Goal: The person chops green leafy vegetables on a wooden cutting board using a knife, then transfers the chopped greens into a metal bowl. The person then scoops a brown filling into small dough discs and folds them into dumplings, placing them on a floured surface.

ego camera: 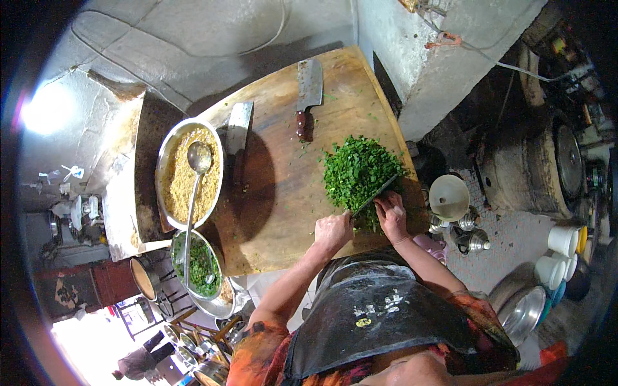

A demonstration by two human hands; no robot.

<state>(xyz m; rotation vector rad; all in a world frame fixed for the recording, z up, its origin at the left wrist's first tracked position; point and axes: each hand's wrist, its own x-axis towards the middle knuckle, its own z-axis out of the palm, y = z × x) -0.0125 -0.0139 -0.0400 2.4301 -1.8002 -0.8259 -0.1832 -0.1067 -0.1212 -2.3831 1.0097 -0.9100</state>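
A heap of chopped leafy greens (pixel 359 169) lies near the right edge of a wooden cutting board (pixel 285 193). My left hand (pixel 334 230) is closed at the near left end of a knife (pixel 375 194), where its handle would be; the handle itself is hidden. The blade slants up and right across the near side of the heap. My right hand (pixel 392 212) is at the blade's right part, with bent fingers near or on the greens beneath it; whether it grips anything cannot be seen.
A cleaver with a wooden handle (pixel 310 87) and a second blade (pixel 240 120) lie farther back. At left, a metal basin of yellowish crumbly food (pixel 181 178) holds a ladle (pixel 199 157), beside a bowl of chopped greens (pixel 203 265). Metal flasks (pixel 475 240) stand on the floor at right.
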